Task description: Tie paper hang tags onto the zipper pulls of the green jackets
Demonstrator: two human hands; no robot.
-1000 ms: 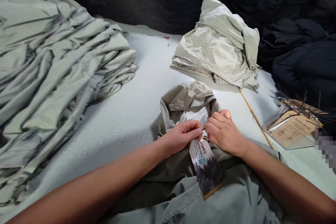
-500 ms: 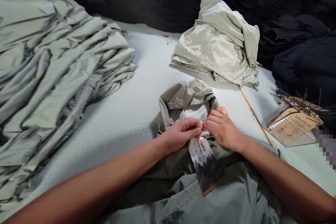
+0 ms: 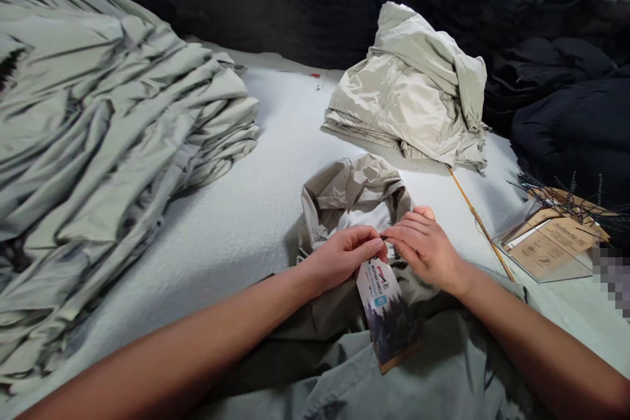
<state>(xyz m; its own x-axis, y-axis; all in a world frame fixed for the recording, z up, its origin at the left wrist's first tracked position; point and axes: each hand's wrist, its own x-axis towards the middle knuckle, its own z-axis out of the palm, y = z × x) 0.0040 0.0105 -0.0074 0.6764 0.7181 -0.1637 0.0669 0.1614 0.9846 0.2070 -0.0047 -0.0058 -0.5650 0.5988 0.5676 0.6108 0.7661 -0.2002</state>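
Note:
My left hand (image 3: 342, 259) and my right hand (image 3: 426, 251) meet above a grey-green garment (image 3: 344, 367) lying at the bottom of the view. Their fingertips pinch a thin dark hang-tag cord (image 3: 382, 237) from either side. A printed cardboard hang tag (image 3: 386, 312) with a forest picture dangles below the cord and rests on the garment. Just beyond my hands, the garment's crumpled beige collar (image 3: 352, 193) rings a white inner label area (image 3: 369, 216). My fingers hide most of the cord.
A tall stack of folded pale green garments (image 3: 113, 138) fills the left. A folded pale jacket (image 3: 408, 98) lies ahead on the white padded table (image 3: 236, 230). Dark garments (image 3: 566, 111) are heaped at the right, above a transparent tray of printed cards (image 3: 546, 243). A thin wooden strip (image 3: 480, 220) lies nearby.
The view has shifted slightly. Both hands remain pinched together on the cord, with their fingertips and the hang tag sitting a little further right.

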